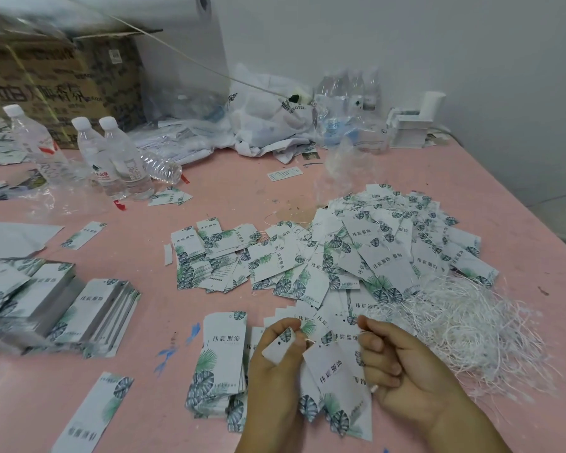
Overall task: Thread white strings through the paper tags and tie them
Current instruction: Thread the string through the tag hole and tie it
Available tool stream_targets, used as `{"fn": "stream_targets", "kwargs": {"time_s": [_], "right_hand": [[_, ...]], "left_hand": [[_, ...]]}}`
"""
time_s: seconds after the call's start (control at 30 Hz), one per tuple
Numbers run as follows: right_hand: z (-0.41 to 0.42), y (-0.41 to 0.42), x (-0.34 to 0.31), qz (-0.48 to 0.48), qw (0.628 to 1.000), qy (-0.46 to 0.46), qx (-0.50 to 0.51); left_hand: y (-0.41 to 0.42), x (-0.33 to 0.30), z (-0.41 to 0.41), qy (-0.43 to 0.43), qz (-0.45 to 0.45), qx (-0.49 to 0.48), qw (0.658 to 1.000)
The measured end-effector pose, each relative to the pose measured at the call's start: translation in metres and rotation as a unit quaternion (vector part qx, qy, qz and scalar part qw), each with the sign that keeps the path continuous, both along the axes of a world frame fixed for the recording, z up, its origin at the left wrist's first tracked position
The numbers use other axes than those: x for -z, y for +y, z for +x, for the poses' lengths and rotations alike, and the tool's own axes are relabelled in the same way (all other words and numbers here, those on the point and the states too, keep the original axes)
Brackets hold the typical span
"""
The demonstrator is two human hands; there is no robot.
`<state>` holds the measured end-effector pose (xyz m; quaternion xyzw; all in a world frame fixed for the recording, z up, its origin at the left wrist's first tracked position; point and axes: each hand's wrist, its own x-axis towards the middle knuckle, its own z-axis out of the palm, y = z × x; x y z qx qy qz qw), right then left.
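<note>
Both hands are held close together, low in the view. The left hand (pixel 276 356) is curled, thumb pressed to fingertips. The right hand (pixel 402 364) is loosely fisted.

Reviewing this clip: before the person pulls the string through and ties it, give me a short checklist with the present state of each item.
1. Tags held: ok. The left hand pinches a small tag; a larger tag hangs between the hands.
2. String at the tags: ok. A short bit of white string shows at the left fingertips.
3. String through the holes: cannot tell, fingers cover that spot.
4. Right hand holding the string: cannot tell; its fingers are curled, grip hidden.
5. String supply in reach: ok. The pile of loose strings lies beside the right hand.
6. Knot tied: cannot tell.
</note>
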<state>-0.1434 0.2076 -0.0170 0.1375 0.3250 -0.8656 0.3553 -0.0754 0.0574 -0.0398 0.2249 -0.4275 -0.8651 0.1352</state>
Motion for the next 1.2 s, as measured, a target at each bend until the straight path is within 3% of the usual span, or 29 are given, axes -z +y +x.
{"fn": "stream_targets", "kwargs": {"time_s": [0.1, 0.17, 0.2, 0.3, 0.37, 0.5, 0.8, 1.03, 1.2], "right_hand": [[0.004, -0.005, 0.001, 0.004, 0.999, 0.034, 0.036], [0.012, -0.011, -0.003, 0.069, 0.989, 0.118, 0.057], [0.017, -0.015, -0.004, 0.148, 0.97, 0.188, 0.053], [0.033, -0.025, -0.002, 0.39, 0.84, 0.376, 0.02], [0.036, -0.028, -0.001, 0.419, 0.808, 0.414, 0.007], [0.034, -0.027, 0.002, 0.413, 0.814, 0.409, 0.004], [0.035, -0.029, 0.01, 0.451, 0.766, 0.458, 0.019], [0.032, -0.028, 0.015, 0.451, 0.766, 0.457, 0.019], [0.032, -0.027, 0.018, 0.451, 0.765, 0.459, 0.018]], "left_hand": [[0.001, 0.006, -0.001, -0.013, -0.05, 0.004, 0.999], [0.004, 0.007, 0.0, -0.004, -0.085, 0.014, 0.996], [0.005, 0.007, 0.0, 0.004, -0.1, 0.022, 0.995], [0.007, 0.01, 0.0, 0.019, -0.14, 0.036, 0.989], [0.004, 0.013, -0.001, 0.002, -0.155, 0.023, 0.988], [-0.001, 0.016, -0.003, -0.019, -0.104, 0.018, 0.994], [0.002, 0.018, -0.002, -0.017, -0.155, 0.044, 0.987], [0.002, 0.018, -0.001, -0.014, -0.198, 0.048, 0.979], [0.002, 0.017, -0.001, -0.015, -0.176, 0.057, 0.983]]}}
